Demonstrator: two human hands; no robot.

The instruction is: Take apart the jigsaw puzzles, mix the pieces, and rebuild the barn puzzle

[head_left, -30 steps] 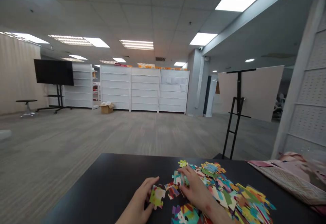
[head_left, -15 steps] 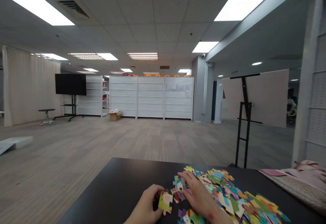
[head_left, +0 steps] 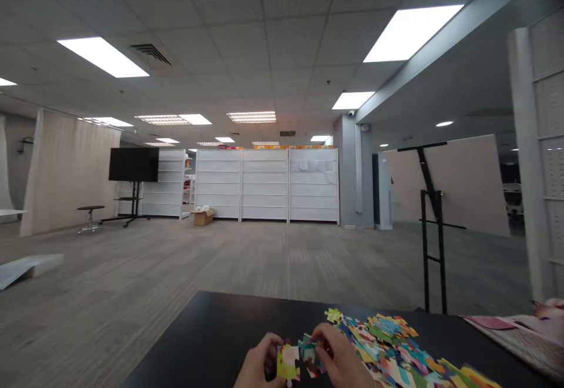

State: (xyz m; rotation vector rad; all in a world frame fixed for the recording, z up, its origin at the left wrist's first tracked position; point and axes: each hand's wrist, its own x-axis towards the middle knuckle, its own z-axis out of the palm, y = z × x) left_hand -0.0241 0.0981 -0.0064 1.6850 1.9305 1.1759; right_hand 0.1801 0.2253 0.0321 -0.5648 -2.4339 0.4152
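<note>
Near the table's front edge, my left hand (head_left: 261, 364) is closed on a yellow and cream jigsaw puzzle piece (head_left: 287, 364), with thumb and fingers at its left side. Just to the right, my right hand (head_left: 338, 357) has its fingers curled round a teal and white puzzle piece (head_left: 306, 348). The two pieces are very close; whether they interlock I cannot tell. Under the right fingers some dark red and purple puzzle pieces partly show. A heap of colourful puzzle pieces (head_left: 379, 341) spreads to the right of my right hand, partly hidden by it.
The black table (head_left: 220, 323) carries everything. On its right lies a pink and patterned cloth (head_left: 506, 335). Beyond stand a black easel frame with a board (head_left: 471, 182), white shelves (head_left: 264, 185), a screen on a stand (head_left: 134, 164), a stool (head_left: 90, 208) and a cardboard box (head_left: 203, 217).
The camera has tilted up, so the table sits lower in view. My right hand has drawn back from its outstretched position and its fingers have closed round the teal piece.
</note>
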